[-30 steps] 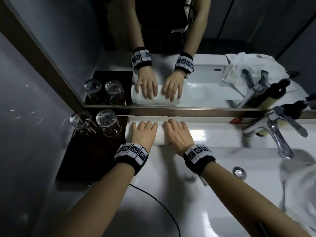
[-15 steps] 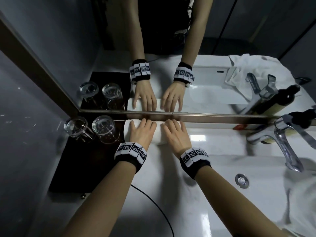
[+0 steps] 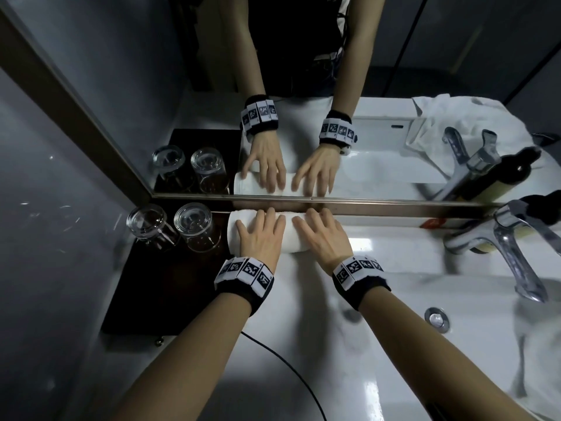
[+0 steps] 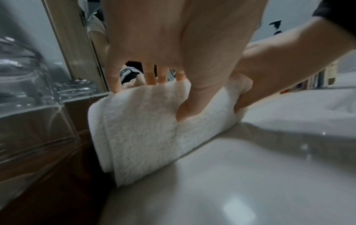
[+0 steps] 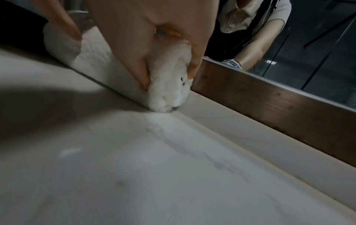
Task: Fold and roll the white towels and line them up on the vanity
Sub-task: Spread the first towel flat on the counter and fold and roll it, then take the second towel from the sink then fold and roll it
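A rolled white towel (image 3: 290,237) lies at the back of the white vanity (image 3: 303,314), against the mirror's frame. My left hand (image 3: 261,235) lies over its left half, fingers across the top. In the left wrist view the thumb digs into the front of the rolled towel (image 4: 144,129). My right hand (image 3: 321,238) covers the right half. In the right wrist view, thumb and fingers of that hand (image 5: 144,30) pinch the fluffy right end of the roll (image 5: 169,85). A loose white towel (image 3: 543,338) lies at the far right.
Two upturned glasses (image 3: 145,226) (image 3: 194,226) stand on a dark tray (image 3: 151,293) just left of the roll. A chrome faucet (image 3: 513,253) and a dark pump bottle (image 3: 540,205) stand at the right, above the basin drain (image 3: 436,319). A black cable (image 3: 288,369) crosses the near counter.
Both hands have slid the roll back until it sits against the mirror frame, and left toward the tray. Their hold on it is unchanged.
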The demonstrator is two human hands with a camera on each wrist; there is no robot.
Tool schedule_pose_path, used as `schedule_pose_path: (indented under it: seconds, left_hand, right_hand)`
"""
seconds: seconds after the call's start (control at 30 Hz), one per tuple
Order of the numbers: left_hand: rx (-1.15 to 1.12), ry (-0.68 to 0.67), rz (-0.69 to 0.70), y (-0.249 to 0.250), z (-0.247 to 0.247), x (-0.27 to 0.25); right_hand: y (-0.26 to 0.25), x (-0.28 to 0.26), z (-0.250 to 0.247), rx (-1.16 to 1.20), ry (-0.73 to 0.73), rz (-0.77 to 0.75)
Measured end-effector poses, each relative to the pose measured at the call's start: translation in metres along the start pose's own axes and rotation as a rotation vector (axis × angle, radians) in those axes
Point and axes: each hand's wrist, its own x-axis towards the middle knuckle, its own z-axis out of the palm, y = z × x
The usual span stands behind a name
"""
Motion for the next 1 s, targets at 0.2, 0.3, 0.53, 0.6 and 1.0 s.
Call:
schedule_pose_path:
  seconds: [0.2, 0.3, 0.53, 0.6, 1.0]
  left_hand:
    - [-0.05, -0.022, -0.004, 0.002, -0.007, -0.005]
    - [-0.082, -0.051, 0.006, 0.001, -0.009, -0.005]
    - [0.048, -0.258, 0.031, -0.01, -0.007, -0.02]
    - [0.101, -0.272, 0.025, -0.015, -0.006, -0.022]
    - [0.151, -0.281, 0.015, -0.012, -0.005, -0.02]
  right_hand:
    - [-0.007, 0.003, 0.003, -0.009, -0.009, 0.055]
    - [-0.012, -0.001, 0.001, -0.036, 0.02, 0.057]
    - [-0.012, -0.042, 0.005, 0.024, 0.11, -0.09]
    - [-0.007, -0.046, 0.009, 0.038, 0.009, -0.05]
    - [-0.004, -0.043, 0.005, -0.015, -0.106, -0.03]
